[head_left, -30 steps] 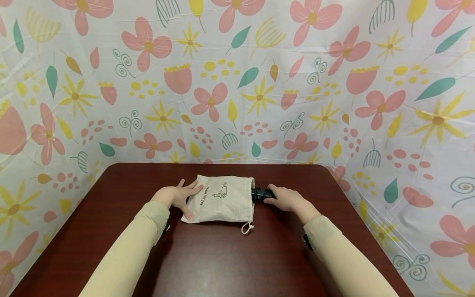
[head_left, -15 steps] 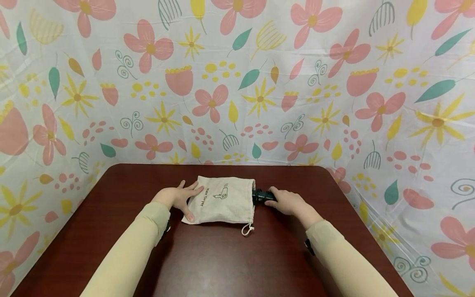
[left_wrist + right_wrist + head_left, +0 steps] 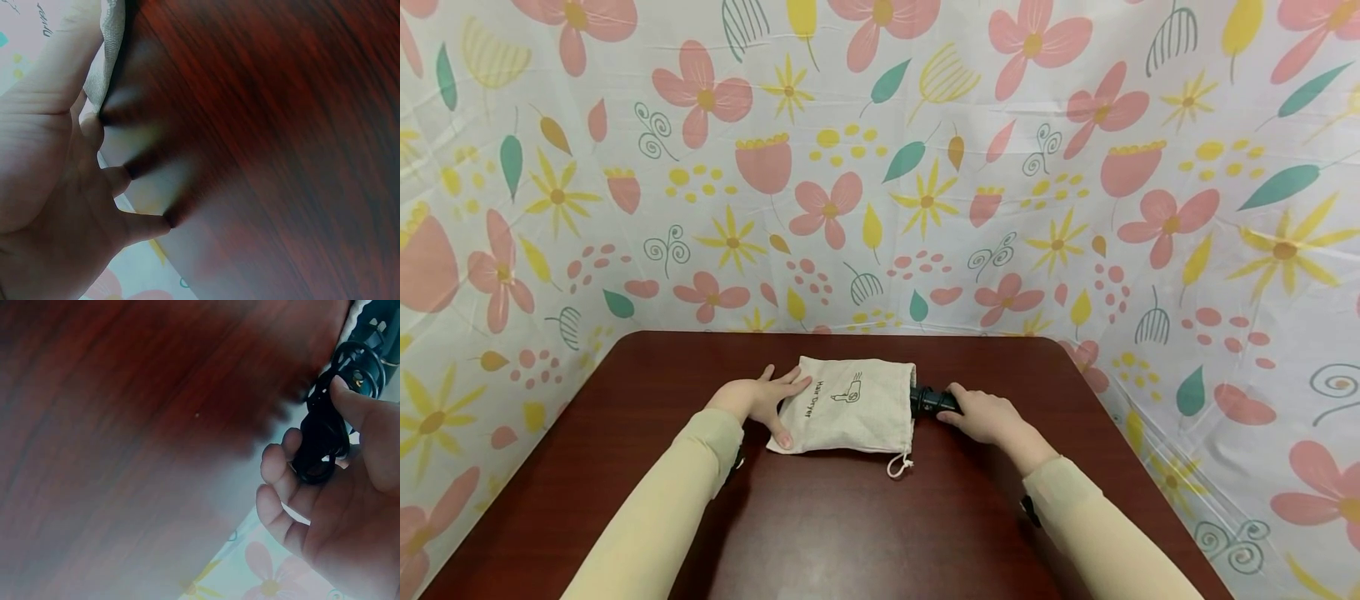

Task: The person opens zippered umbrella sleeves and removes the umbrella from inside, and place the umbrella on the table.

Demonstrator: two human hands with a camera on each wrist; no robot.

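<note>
Our right hand [image 3: 987, 417] has edged a little farther from our left hand [image 3: 762, 402] over the last second. Beyond both hangs a floral-printed cloth [image 3: 865, 150]; beneath them spreads a reddish-brown wood-grain table [image 3: 850, 533]. Cream sleeves [image 3: 651, 508] cover our arms behind the hands. Between our hands lies the linen drawstring bag [image 3: 842, 427], printed "Hair Dryer", its mouth toward our right. Our left hand is splayed, thumb and a fingertip resting on the bag's far end from our right. Our right hand curls round a bundled black cord [image 3: 320, 437] at the mouth. Left of it and nearer us lies the white drawstring loop [image 3: 898, 467]; a plug [image 3: 375, 332] shows past our right thumb.
</note>
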